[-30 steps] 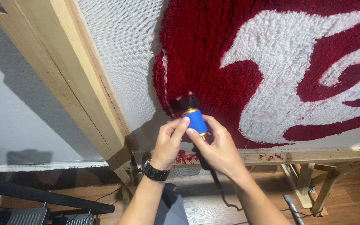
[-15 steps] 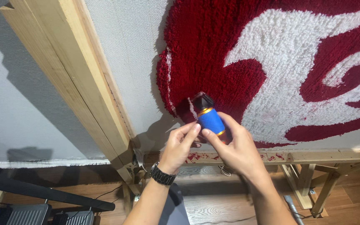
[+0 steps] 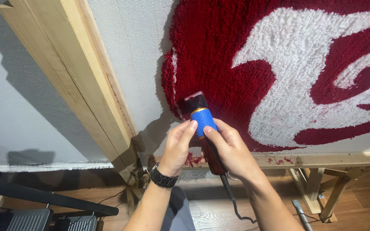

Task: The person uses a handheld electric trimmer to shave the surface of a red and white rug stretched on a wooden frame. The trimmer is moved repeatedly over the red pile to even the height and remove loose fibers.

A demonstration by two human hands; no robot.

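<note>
I see clipper [image 3: 202,124] gripped in right hand [image 3: 232,149], left hand [image 3: 177,145] pinching blue collar. Long axis up-left, blade touching red pile at rug [image 3: 236,64] lower-left edge, above frame [image 3: 305,159]. Cord hangs below.

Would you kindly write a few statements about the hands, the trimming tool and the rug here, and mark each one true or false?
1. Both hands grip the corded electric clipper with the blue-wrapped body. True: left hand and right hand are on it.
2. The clipper's dark blade head touches the white pile. False: it meets the lower left edge of the red and white tufted rug, on red pile.
3. A dark wristwatch sits on the left wrist. True.
4. The rug lies flat on the floor. False: it is stretched on grey backing cloth in a pale wooden frame.
</note>
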